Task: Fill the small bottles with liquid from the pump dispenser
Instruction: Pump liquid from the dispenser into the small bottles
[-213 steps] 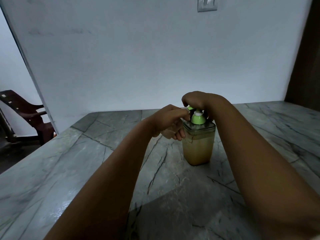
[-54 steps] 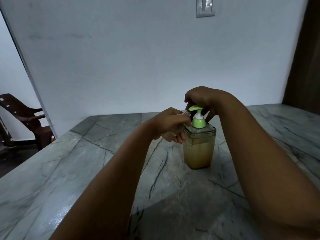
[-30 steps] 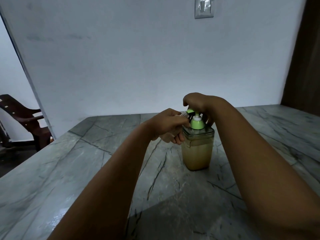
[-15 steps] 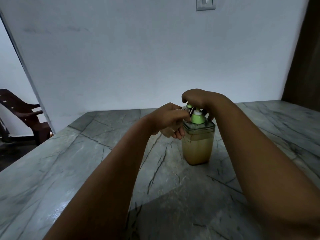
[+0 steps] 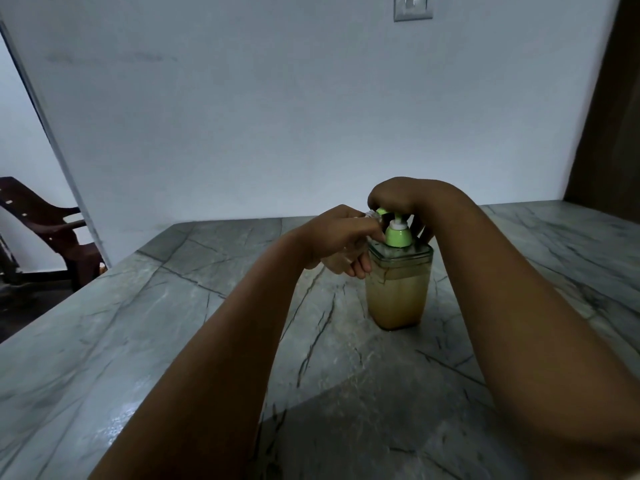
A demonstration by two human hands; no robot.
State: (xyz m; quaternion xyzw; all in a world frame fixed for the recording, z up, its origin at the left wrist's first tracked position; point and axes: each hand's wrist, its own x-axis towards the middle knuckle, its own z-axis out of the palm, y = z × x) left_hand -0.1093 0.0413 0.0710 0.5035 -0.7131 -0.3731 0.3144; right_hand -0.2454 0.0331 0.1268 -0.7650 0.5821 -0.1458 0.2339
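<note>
A square, clear pump dispenser (image 5: 397, 289) stands upright on the grey veined tabletop (image 5: 138, 341), its long axis vertical, about two-thirds full of cloudy yellowish liquid. Its green pump head (image 5: 398, 235) rises from the lid, with the spout (image 5: 382, 212) pointing left, toward the mouth of a small clear bottle (image 5: 337, 259). The right hand (image 5: 401, 199) rests on top of the pump, fingers curled down over the plunger; the plunger cap itself is largely hidden beneath them. The left hand (image 5: 337, 237) wraps its grip around the small bottle, held just left of the dispenser and touching its upper wall; the bottle's long axis runs roughly upright, tilted slightly, with its threaded neck (image 5: 371, 214) at the spout tip. Most of the bottle body is concealed by the fingers, and its fill level is hard to make out. Both forearms extend from the lower edge, cut off by the frame. Behind the tabletop are a pale wall, a wall switch (image 5: 412, 8) cropped at the top edge, and a dark brown chair (image 5: 45, 223) at far left, partly cut off.
</note>
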